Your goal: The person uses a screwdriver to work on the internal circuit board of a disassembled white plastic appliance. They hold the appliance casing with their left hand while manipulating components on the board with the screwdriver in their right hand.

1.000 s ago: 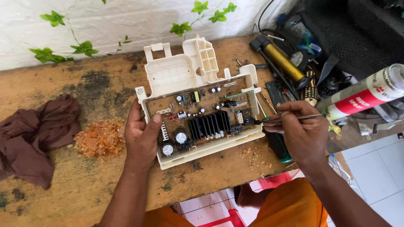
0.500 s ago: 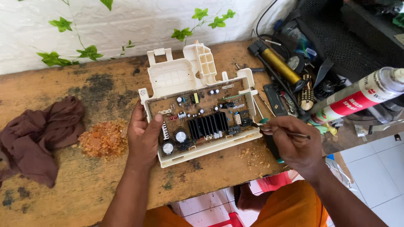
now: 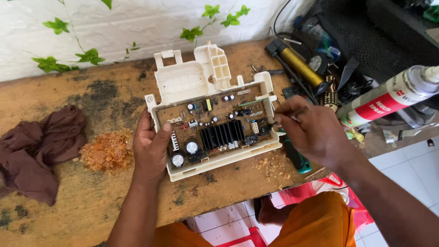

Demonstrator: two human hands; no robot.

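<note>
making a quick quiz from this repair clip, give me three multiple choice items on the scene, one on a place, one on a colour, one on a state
1. Where does the pile of orange-brown shavings lie?
A. left of the circuit board housing
B. on top of the heat sink
C. on the tiled floor

2. What colour is the crumpled cloth?
A. white
B. dark brown
C. bright green

3. How is the left hand placed?
A. flat on the wall
B. lifted clear of the bench
C. gripping the left edge of the circuit board housing

Answers:
1 A, the shavings sit on the wooden bench between cloth and housing.
2 B, the cloth is a dull dark brown.
3 C, its thumb rests over the housing's rim beside the circuit board, while the right hand hovers at the right end.
</note>
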